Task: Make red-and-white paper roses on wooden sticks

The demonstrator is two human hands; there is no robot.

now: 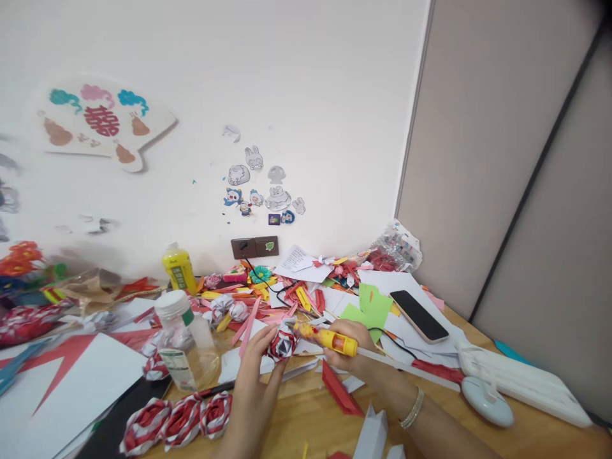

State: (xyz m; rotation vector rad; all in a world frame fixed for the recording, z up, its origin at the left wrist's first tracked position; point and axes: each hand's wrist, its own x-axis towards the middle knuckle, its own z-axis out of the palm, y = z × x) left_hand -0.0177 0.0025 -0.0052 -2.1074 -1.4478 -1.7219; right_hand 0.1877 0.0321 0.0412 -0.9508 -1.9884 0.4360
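Note:
A small rolled paper flower [283,344], striped red, white and dark, sits pinched between the fingers and thumb of my left hand [255,370]. My right hand [351,338] is wrapped around a yellow glue gun [342,342]. The gun's tip touches or nearly touches the flower's upper edge; I cannot tell which. From its back end a long whitish glue stick [411,368] runs out to the right, across my forearm. Several red-and-white twisted paper flowers [182,421] lie on the table to the left of my left wrist.
A clear plastic jar [184,354] with a white lid and a yellow drink bottle [180,268] stand at left. Paper strips [253,293] are heaped along the wall. To the right are a phone [419,315], a white power strip [521,382] and a mouse [488,401].

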